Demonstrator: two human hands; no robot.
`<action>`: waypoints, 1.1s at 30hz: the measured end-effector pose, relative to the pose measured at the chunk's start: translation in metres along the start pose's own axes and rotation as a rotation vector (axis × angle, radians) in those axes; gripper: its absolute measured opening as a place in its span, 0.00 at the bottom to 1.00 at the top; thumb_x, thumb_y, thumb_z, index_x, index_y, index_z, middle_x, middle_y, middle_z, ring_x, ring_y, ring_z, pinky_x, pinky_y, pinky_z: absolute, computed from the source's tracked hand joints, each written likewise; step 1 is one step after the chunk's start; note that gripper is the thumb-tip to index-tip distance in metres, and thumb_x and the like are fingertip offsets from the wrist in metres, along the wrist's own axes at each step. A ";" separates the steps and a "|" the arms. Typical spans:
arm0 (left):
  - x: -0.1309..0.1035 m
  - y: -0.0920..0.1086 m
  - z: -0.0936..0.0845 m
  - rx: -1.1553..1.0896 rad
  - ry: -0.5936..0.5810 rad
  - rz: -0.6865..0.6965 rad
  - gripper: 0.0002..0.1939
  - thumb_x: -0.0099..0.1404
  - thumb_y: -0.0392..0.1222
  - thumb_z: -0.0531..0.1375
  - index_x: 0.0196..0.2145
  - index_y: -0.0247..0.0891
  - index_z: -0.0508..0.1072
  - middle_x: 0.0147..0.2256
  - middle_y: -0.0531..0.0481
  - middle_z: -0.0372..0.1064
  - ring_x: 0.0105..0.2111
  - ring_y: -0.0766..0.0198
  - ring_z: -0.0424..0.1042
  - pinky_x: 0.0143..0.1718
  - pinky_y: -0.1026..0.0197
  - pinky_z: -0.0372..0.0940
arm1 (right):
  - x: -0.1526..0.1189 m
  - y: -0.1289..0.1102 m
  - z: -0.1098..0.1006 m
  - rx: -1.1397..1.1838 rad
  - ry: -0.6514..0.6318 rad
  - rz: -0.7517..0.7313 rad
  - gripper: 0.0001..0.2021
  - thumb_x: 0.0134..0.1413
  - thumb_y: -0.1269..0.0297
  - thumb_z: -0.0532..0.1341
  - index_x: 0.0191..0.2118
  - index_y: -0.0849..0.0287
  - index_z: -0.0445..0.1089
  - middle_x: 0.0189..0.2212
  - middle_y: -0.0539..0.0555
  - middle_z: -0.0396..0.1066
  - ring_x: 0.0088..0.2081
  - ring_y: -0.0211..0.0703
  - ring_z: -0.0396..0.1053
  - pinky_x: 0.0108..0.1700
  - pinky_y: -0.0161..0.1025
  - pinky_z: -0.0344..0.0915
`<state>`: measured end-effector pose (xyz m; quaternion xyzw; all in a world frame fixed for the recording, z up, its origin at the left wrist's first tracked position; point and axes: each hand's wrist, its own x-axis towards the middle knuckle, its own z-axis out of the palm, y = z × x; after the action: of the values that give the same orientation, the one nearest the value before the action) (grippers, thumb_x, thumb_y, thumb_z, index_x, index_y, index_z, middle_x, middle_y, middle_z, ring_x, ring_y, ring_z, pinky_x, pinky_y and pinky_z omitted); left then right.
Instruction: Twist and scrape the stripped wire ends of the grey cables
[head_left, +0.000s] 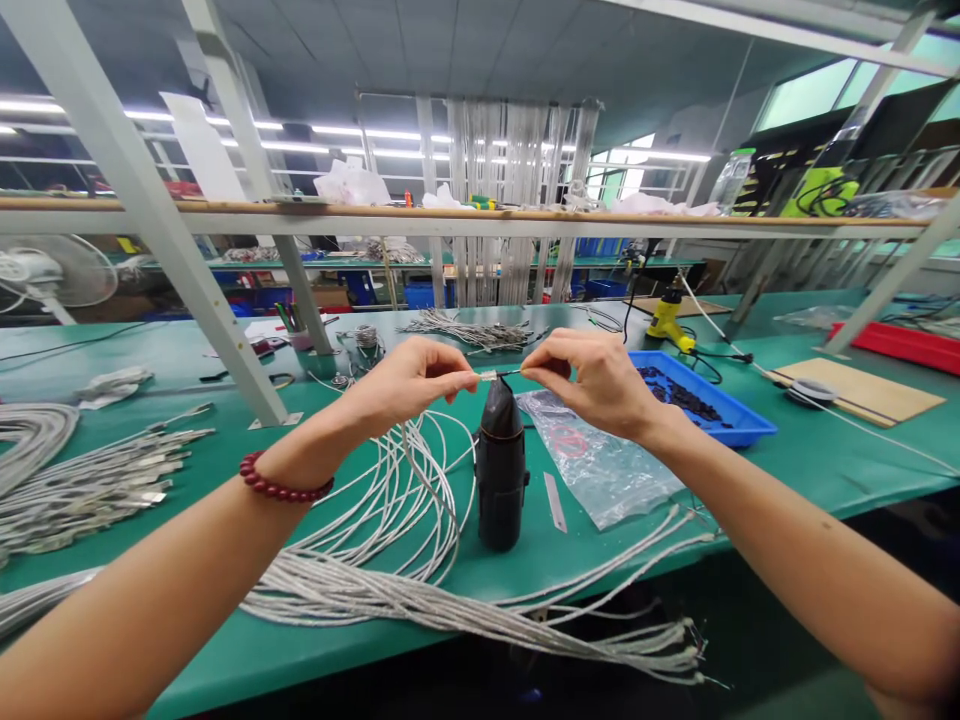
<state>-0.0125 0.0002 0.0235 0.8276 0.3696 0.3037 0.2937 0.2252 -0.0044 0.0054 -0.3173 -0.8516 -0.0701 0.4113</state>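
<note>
Above the bench my left hand point(420, 378) is closed in a pinch on a small pale cable end point(489, 376). Facing it, my right hand point(592, 375) pinches a thin black piece point(512, 373) that meets or nearly meets the cable end; whether they are joined is too small to tell. Just below both hands stands an upright black cylindrical tool point(501, 480) with a tapered top. Grey-white braided cables point(390, 590) run in a bundle across the front of the bench and loop behind the tool.
A blue tray point(739, 432) of small black pieces sits at right, by a clear plastic bag point(600, 460) and a small ruler-like strip point(555, 502). Farther back is a yellow heat gun point(670, 320). Connector-ended cables point(97, 480) lie left. Shelf posts point(172, 240) rise from the bench.
</note>
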 end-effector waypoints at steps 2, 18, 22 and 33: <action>0.001 0.000 0.002 -0.005 0.010 -0.014 0.13 0.63 0.43 0.60 0.28 0.29 0.76 0.20 0.55 0.60 0.21 0.72 0.54 0.21 0.67 0.47 | -0.001 0.002 0.002 -0.002 -0.004 -0.004 0.04 0.57 0.71 0.63 0.31 0.58 0.74 0.27 0.49 0.72 0.28 0.38 0.67 0.34 0.36 0.60; 0.003 -0.003 0.012 0.163 0.021 0.014 0.16 0.68 0.43 0.54 0.25 0.35 0.70 0.18 0.58 0.51 0.20 0.71 0.50 0.21 0.65 0.46 | -0.006 0.006 -0.002 -0.041 -0.102 -0.001 0.05 0.60 0.70 0.62 0.32 0.60 0.73 0.29 0.52 0.74 0.30 0.40 0.69 0.33 0.36 0.61; 0.003 -0.005 0.014 0.161 0.022 0.005 0.18 0.69 0.43 0.53 0.23 0.35 0.68 0.17 0.58 0.53 0.19 0.71 0.52 0.20 0.65 0.47 | -0.007 0.008 -0.001 -0.047 -0.101 -0.002 0.06 0.60 0.70 0.62 0.31 0.60 0.73 0.29 0.52 0.74 0.29 0.40 0.69 0.33 0.36 0.61; 0.005 -0.010 0.015 0.009 -0.009 0.007 0.11 0.66 0.42 0.58 0.27 0.36 0.67 0.19 0.57 0.60 0.19 0.71 0.57 0.20 0.67 0.51 | -0.008 0.009 -0.002 -0.032 -0.083 0.006 0.04 0.57 0.72 0.64 0.31 0.60 0.74 0.28 0.51 0.74 0.29 0.39 0.69 0.32 0.35 0.62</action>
<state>-0.0040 0.0060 0.0080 0.8316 0.3669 0.2991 0.2905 0.2353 -0.0019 -0.0003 -0.3292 -0.8657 -0.0692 0.3706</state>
